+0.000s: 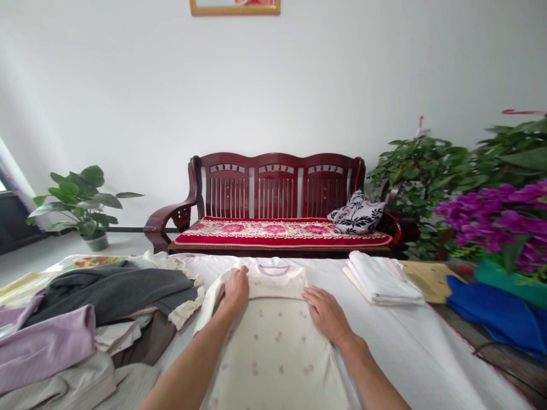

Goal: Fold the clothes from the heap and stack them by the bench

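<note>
Behind the white-covered table (410, 341), a wooden bench (273, 199) lines the wall

A white bedsheet (410, 347) covers the work surface. A cream top with small flower prints (273, 341) lies flat in the middle, neckline at the far end. To the left sits a loose heap of clothes (85, 324) — grey, lilac, beige. Far right lies a folded white stack (380, 279), just beside a tan paper bag (429, 280); blue fabric (499, 319) rests at the right edge.
</note>
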The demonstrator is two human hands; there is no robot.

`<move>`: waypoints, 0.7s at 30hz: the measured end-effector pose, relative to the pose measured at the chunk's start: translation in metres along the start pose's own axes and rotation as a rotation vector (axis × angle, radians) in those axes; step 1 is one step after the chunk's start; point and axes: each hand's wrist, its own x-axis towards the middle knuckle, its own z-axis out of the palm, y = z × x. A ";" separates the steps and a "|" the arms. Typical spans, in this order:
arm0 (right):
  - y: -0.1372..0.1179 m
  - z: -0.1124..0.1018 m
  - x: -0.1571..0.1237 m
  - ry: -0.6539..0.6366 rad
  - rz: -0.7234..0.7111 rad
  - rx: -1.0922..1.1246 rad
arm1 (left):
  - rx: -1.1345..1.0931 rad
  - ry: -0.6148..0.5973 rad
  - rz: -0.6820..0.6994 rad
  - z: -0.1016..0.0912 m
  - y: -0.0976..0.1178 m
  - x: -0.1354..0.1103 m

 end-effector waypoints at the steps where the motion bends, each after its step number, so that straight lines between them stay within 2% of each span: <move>1: -0.001 -0.001 0.000 -0.003 0.000 -0.001 | 0.013 0.000 0.009 0.001 -0.001 -0.001; 4: -0.007 -0.003 0.002 -0.001 -0.006 0.005 | 0.046 0.031 0.045 0.004 0.002 -0.009; 7: -0.013 -0.004 0.008 0.000 -0.008 0.004 | 0.056 0.089 0.215 0.011 0.010 -0.022; 10: -0.017 -0.001 0.016 -0.039 -0.016 -0.028 | 0.051 0.022 0.463 0.023 0.018 -0.036; 12: -0.017 0.003 0.018 -0.098 0.012 -0.052 | 0.083 -0.058 0.526 0.032 0.021 -0.044; 15: -0.016 0.007 0.017 -0.180 0.098 -0.074 | 0.159 -0.101 0.461 0.041 0.023 -0.050; 17: -0.014 0.007 0.014 -0.189 0.128 -0.083 | 0.183 -0.114 0.404 0.039 0.024 -0.051; 19: -0.013 0.006 0.011 -0.178 0.135 -0.091 | 0.182 -0.142 0.370 0.029 0.024 -0.052; 21: -0.012 0.004 0.008 -0.162 0.139 -0.099 | 0.155 -0.159 0.351 0.012 0.020 -0.055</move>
